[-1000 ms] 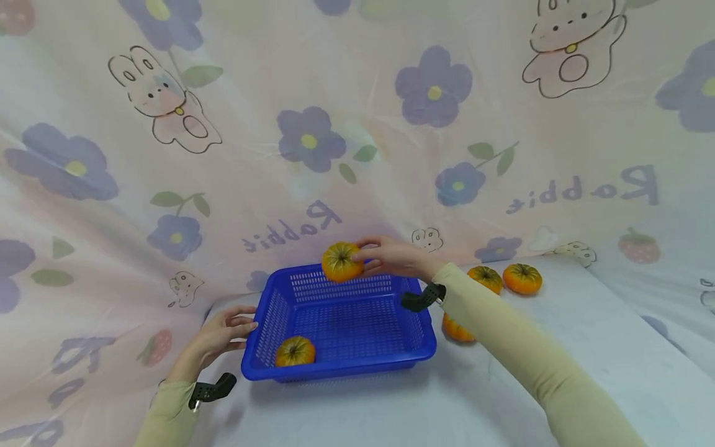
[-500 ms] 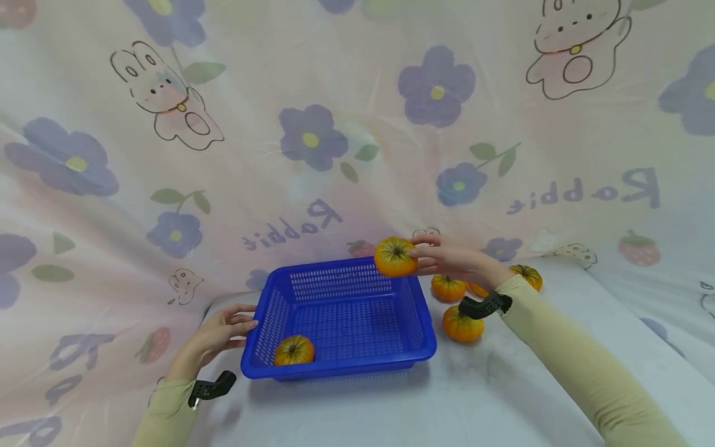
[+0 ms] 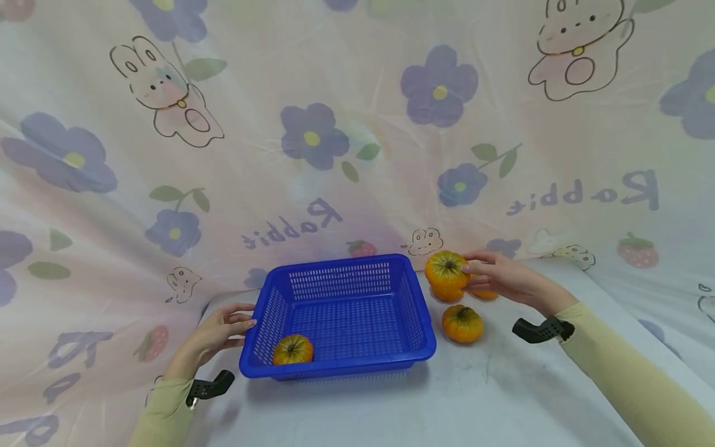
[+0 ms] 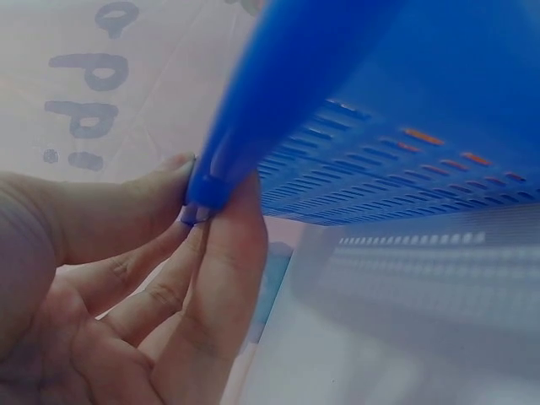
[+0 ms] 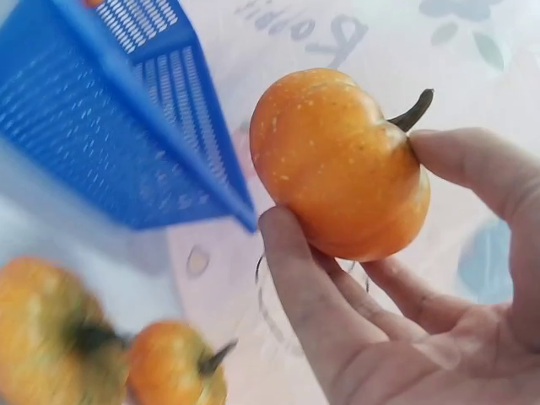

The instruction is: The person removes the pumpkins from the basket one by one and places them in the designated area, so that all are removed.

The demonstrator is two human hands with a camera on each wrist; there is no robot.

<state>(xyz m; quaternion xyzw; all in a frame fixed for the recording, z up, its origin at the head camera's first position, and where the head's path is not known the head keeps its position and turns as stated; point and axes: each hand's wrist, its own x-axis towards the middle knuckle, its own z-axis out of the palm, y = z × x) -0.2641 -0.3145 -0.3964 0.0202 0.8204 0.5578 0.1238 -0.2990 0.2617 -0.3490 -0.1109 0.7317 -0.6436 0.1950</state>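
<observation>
A small orange pumpkin [image 5: 337, 164] with a dark stem is held by my right hand [image 3: 505, 280], thumb by the stem and fingers under the opposite side. In the head view this pumpkin [image 3: 447, 268] is right of the blue basket [image 3: 337, 366], overlapping another pumpkin behind it. My left hand [image 3: 220, 330] pinches the basket's left rim; the left wrist view shows the thumb [image 4: 126, 207] on one side of the rim [image 4: 245, 126] and fingers on the other. One pumpkin [image 3: 293, 349] sits in the basket's near left corner.
On the white table [image 3: 475, 397], a pumpkin [image 3: 462, 323] stands right of the basket. Others lie partly hidden behind the held one and my right hand. A patterned cloth [image 3: 357, 155] hangs behind the table.
My right hand has carried the pumpkin from above the basket's back edge rightward, out past the basket's right side. My left hand and the basket have stayed in place.
</observation>
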